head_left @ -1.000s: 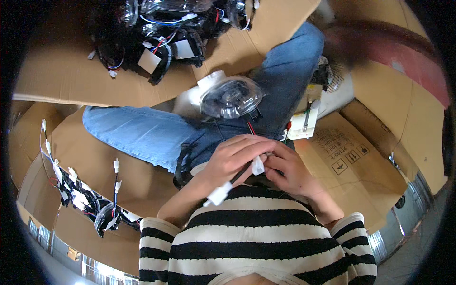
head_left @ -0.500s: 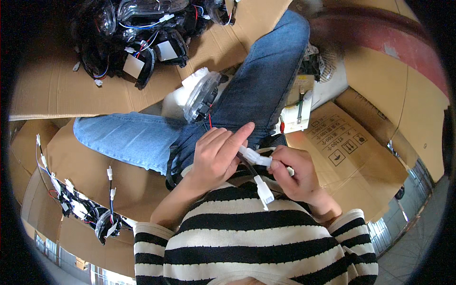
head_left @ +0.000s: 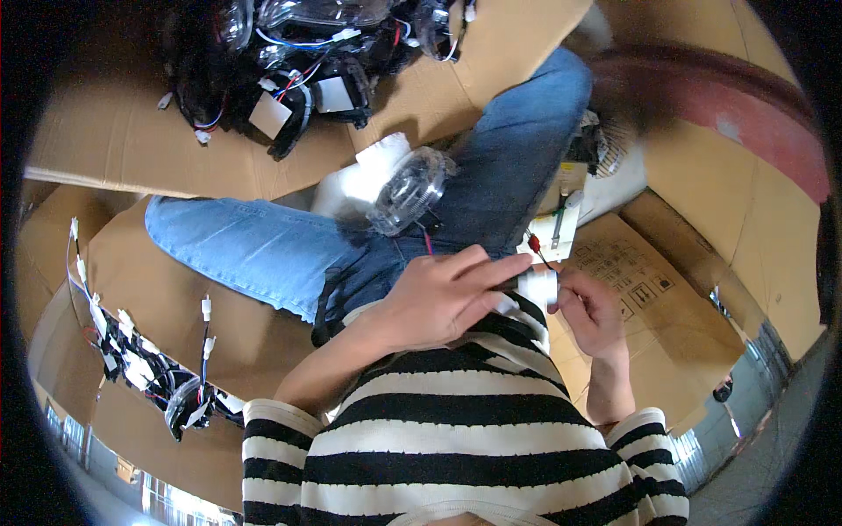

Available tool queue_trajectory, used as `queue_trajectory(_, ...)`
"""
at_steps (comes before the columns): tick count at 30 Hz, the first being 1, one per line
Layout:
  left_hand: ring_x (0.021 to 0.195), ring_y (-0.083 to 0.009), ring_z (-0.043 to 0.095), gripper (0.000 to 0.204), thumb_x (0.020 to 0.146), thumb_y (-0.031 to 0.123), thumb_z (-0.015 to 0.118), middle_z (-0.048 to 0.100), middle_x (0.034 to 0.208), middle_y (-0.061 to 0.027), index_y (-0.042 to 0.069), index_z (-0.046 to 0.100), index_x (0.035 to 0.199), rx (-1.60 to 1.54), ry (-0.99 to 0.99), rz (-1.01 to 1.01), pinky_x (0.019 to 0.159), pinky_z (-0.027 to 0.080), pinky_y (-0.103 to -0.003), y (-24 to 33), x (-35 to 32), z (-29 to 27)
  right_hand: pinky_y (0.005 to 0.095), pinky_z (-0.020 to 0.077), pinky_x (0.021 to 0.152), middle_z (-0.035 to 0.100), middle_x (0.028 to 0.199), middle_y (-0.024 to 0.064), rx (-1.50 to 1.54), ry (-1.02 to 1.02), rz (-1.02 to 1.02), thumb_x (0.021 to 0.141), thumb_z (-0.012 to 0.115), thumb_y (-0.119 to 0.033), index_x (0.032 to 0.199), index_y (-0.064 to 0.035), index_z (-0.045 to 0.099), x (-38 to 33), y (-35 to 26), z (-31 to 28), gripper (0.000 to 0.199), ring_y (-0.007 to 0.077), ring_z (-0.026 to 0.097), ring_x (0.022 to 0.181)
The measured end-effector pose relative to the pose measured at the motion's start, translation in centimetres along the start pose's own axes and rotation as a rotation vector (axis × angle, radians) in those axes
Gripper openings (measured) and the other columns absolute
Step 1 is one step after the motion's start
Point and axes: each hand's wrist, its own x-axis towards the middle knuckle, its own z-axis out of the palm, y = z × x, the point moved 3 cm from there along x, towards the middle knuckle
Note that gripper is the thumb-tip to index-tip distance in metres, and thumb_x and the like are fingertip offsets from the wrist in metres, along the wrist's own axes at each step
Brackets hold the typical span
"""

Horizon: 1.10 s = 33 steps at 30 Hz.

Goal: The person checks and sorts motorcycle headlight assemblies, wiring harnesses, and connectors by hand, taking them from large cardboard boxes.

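A lamp unit with a clear lens (head_left: 410,193) rests on my lap by my thighs, and a thin red wire runs from it toward my left hand. My left hand (head_left: 447,298) is stretched to the right, back upward, its fingertips at a white plug connector (head_left: 538,287). Its index finger is extended; the thumb is hidden and the fingers are slightly blurred. On the connector's other side, my right hand (head_left: 595,311) is closed, thumb and finger pinching its right end. Just above the connector is a red clip (head_left: 533,244) on a dark lead.
Beyond my knees, several black lamp units (head_left: 307,79) with wires lie on cardboard (head_left: 105,140). More wired parts (head_left: 149,368) lie at the left. A white board (head_left: 561,228) stands beyond my right hand, near a printed carton (head_left: 658,298). A red curved surface (head_left: 737,114) is at far right.
Both hands have moved to the right with the white connector. The dangling second white plug is no longer visible. The lamp unit has turned, and the whole view has shifted slightly.
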Motion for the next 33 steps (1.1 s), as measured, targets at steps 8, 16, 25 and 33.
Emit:
queue_trajectory(8,0.055,-0.0216,0.054,0.028,0.071,0.002,0.057,0.057,0.064,-0.0084,0.004,0.059,0.099,-0.236,0.044,-0.012,0.05,0.042,-0.031,0.1,0.2,-0.6,0.0278,0.0324,0.046,0.046,0.061,0.0078,0.258,-0.15,-0.144,0.078,0.049,-0.004,0.07,0.0003,0.05,0.3,-3.7,-1.6,0.01,0.0155,0.043,0.05)
queue_trajectory(16,0.051,-0.0197,0.053,0.027,0.067,0.0,0.059,0.055,0.06,-0.0078,0.006,0.062,0.093,-0.097,0.049,0.056,0.048,0.04,-0.029,0.3,0.4,-0.5,0.0294,0.0329,0.047,0.045,0.059,0.0066,0.142,-0.189,-0.108,0.075,0.051,-0.005,0.067,-0.0027,0.05,0.3,-4.6,-2.4,0.008,0.0212,0.045,0.052)
queue_trajectory(25,0.053,-0.0211,0.053,0.021,0.07,0.011,0.06,0.052,0.059,-0.0052,0.008,0.061,0.091,-0.035,0.014,0.068,0.048,0.041,-0.031,0.3,0.1,0.3,0.0341,0.0367,0.051,0.048,0.059,0.0082,-0.184,-0.182,-0.111,0.069,0.053,-0.006,0.063,-0.0044,0.049,-0.1,-4.1,-1.9,0.008,0.0253,0.048,0.055)
queue_trajectory(33,0.053,-0.0211,0.053,0.024,0.07,0.008,0.059,0.052,0.059,-0.0061,0.009,0.061,0.093,-0.049,0.052,0.024,0.049,0.042,-0.032,0.0,-0.4,-0.1,0.03,0.0327,0.047,0.045,0.058,0.0066,0.038,-0.085,-0.077,0.072,0.051,-0.004,0.063,-0.0033,0.047,-0.5,-4.0,-2.9,0.01,0.0205,0.044,0.052)
